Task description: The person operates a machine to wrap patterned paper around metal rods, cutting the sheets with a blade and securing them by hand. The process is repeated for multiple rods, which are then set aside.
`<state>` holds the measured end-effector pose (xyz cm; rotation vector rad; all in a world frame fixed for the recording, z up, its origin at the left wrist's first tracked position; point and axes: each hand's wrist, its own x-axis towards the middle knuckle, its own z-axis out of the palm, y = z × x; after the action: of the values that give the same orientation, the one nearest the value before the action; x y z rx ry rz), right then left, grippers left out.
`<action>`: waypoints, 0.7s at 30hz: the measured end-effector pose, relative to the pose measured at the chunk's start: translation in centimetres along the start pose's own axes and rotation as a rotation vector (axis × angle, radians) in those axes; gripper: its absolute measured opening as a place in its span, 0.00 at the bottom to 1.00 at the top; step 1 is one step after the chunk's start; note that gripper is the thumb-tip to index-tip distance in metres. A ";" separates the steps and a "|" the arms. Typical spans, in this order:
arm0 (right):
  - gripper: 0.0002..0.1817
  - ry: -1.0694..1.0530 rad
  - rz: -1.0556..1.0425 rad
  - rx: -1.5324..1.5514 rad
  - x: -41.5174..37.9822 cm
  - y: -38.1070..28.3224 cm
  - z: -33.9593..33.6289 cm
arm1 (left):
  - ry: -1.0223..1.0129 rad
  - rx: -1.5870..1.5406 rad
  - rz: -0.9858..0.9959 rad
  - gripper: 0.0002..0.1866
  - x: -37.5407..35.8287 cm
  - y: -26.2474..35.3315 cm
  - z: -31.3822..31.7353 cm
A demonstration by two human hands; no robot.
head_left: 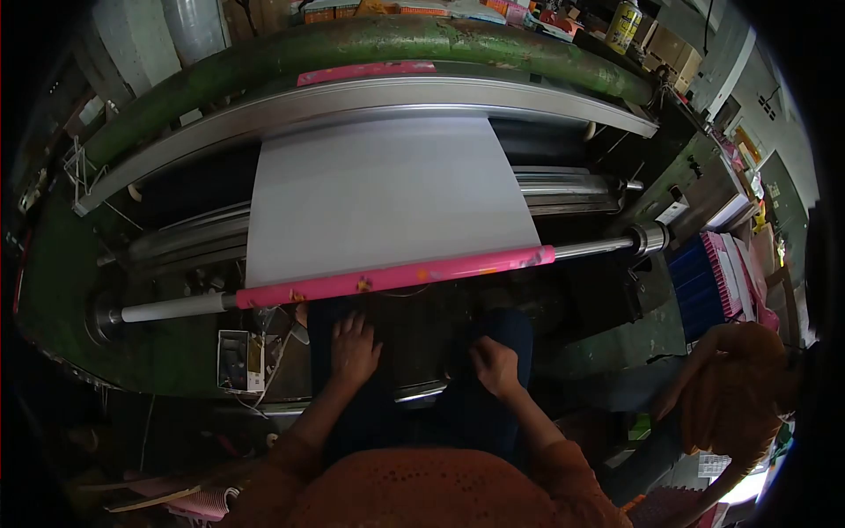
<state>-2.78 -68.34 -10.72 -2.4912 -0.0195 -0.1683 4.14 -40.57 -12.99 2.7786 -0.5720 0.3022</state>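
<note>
My left hand (355,346) lies flat on my left knee with its fingers a little apart, holding nothing. On my right thigh rests my right hand (495,363), its fingers curled in; I see nothing in it. Just beyond my knees, a pink printed roll (396,275) sits on a metal shaft (594,247). A wide white sheet (387,194) runs from under the metal crossbar (370,92) down to this roll. Neither hand touches the roll or the sheet.
A green pipe-like beam (370,44) spans the machine's back. By my left knee stands a small white box (239,361) with items inside. A person in an orange top (735,387) sits close on the right, near a blue box (701,282). A yellow can (624,26) stands behind.
</note>
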 end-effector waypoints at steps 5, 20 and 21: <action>0.06 -0.051 0.038 -0.012 0.1 -0.3 0.3 | -0.107 0.050 0.056 0.14 -0.1 0.0 0.5; 0.03 -0.203 0.002 0.100 2.5 -3.1 -1.5 | -0.058 -0.012 0.059 0.13 -0.4 -0.2 1.0; 0.02 -0.286 0.007 0.199 3.6 -5.1 -2.6 | -0.053 -0.007 0.022 0.13 -0.4 -0.3 1.1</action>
<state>0.24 -65.89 -5.13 -2.2967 -0.1399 0.1858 4.09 -40.49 -14.19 2.7830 -0.6153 0.2309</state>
